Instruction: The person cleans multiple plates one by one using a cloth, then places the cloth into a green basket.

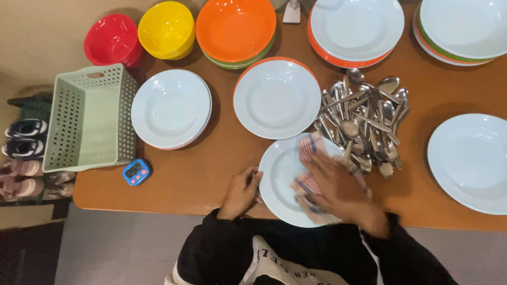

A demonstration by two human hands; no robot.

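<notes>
A white plate [282, 174] lies at the near edge of the brown table [211, 163]. My left hand [240, 192] grips the plate's left rim. My right hand [340, 192] presses a striped cloth [309, 150] flat onto the inside of the plate, and the hand is blurred. Part of the cloth is hidden under the hand.
A heap of metal spoons [367, 119] lies right of the plate. More white plates [277, 97] [170, 108] [470, 161], stacked plates [356, 26], orange [235, 29], yellow [166, 29] and red bowls [112, 41], a green basket [90, 119] and a blue timer [136, 172] surround it.
</notes>
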